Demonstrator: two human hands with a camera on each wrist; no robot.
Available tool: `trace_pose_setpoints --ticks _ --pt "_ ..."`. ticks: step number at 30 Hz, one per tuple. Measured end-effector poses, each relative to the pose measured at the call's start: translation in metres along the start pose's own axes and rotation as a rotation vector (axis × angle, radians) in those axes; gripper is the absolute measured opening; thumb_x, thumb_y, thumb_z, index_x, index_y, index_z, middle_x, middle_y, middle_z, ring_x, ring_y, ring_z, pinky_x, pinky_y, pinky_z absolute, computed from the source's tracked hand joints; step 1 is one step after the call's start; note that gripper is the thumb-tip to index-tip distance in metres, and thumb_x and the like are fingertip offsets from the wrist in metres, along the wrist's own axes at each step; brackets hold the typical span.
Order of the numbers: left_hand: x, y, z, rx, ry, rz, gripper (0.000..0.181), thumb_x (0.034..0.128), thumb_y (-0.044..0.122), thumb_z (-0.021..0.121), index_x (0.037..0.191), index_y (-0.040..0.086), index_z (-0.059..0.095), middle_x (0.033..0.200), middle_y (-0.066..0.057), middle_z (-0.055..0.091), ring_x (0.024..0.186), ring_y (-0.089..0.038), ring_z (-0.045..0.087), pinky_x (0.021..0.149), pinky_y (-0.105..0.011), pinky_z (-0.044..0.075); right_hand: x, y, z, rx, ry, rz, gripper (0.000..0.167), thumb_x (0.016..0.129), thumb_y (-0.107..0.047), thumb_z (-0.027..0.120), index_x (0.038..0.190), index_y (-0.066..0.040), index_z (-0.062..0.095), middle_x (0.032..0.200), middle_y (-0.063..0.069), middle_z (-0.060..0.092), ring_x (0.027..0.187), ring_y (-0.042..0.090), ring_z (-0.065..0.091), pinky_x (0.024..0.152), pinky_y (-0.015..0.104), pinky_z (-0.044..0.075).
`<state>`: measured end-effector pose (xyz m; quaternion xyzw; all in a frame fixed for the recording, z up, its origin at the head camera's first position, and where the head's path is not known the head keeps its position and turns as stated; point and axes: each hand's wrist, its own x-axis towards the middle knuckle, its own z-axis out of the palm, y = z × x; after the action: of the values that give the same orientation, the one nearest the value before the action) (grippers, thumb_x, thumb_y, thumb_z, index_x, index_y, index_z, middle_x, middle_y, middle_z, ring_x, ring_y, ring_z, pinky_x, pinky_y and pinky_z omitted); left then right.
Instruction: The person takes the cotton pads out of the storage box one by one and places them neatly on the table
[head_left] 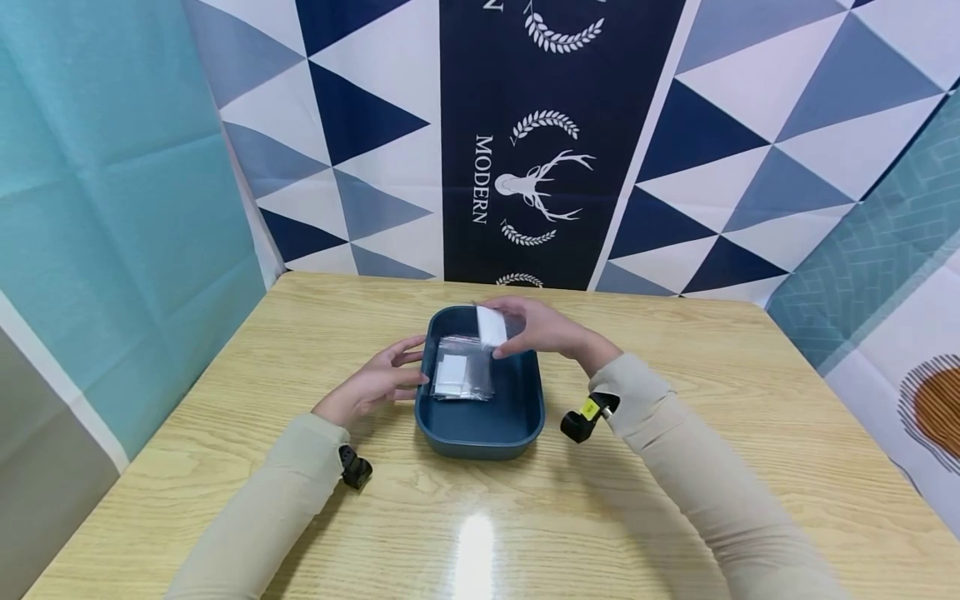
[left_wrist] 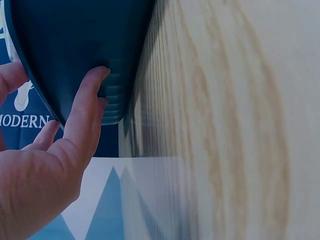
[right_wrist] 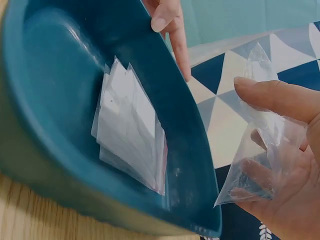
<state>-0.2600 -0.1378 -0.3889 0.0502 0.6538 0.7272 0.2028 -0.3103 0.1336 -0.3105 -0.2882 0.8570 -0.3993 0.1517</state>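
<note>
A dark blue-green plastic box (head_left: 480, 448) with rounded corners stands on the table. Inside, toward its left side, lies a small pile of clear plastic bags (head_left: 452, 375) with white inserts; the right wrist view shows the bags (right_wrist: 130, 125) overlapping. Above the far part of the box, my right hand (head_left: 543, 327) pinches another clear plastic bag (right_wrist: 267, 150) between thumb and fingers, and a white piece shows on it in the head view. At the box's left wall, my left hand (head_left: 378, 383) rests with fairly straight, spread fingers (left_wrist: 82, 107) against the outside.
The box stands on a light wood-grain table (head_left: 337, 517). Behind it hangs a patterned cloth (head_left: 555, 167) with triangles and a deer head, and a teal cloth (head_left: 112, 208) hangs at the left. Small black cameras (head_left: 577, 427) sit at both wrists.
</note>
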Motion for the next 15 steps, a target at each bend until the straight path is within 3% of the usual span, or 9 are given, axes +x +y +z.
trace_pose_setpoints --ticks 15 --pt "0.002 -0.001 -0.001 0.005 0.011 -0.004 0.071 0.0863 -0.008 0.055 0.147 0.015 0.026 0.145 -0.017 0.028 0.12 -0.035 0.045 0.088 -0.045 0.047 -0.032 0.018 -0.021 -0.006 0.146 0.056 0.079 0.072 -0.014 0.081 0.141 -0.017 0.042 0.142 0.01 0.04 0.128 0.028 0.037 0.105 0.051 0.027"
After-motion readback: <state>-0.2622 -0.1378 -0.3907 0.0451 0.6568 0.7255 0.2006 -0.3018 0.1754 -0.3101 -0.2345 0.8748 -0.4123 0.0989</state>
